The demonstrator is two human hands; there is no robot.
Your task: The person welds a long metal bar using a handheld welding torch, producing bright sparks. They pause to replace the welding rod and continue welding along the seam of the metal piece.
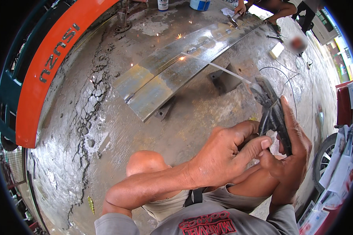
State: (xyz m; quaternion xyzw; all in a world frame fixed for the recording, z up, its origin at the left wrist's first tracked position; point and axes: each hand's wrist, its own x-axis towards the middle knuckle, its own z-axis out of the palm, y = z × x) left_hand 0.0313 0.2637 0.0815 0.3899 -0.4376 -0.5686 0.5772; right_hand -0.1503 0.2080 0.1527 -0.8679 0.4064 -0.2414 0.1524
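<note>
My right hand (pixel 296 143) is wrapped round a black welding electrode holder (pixel 276 113), one finger stretched along its side. Closed at the holder's lower lever, my left hand (pixel 227 150) steadies it, thumb beside my right hand; some of its fingers are hidden. The holder's jaws clamp a thin pale welding rod (pixel 227 71), which slants up and left. At the rod's far end, a bright orange glow sits on the lengthwise seam of a long steel beam (pixel 164 86). Sparks fly above and left of it. Short weld beads show along the seam.
Dark steel supports (pixel 223 81) stand under the beam. A co-worker's hand (pixel 240 8) holds a tool at its far end. An orange vehicle panel (pixel 62 51) curves along the left. A black cable (pixel 290 78), a white box (pixel 276 50) and a wheel (pixel 326 156) lie rightward.
</note>
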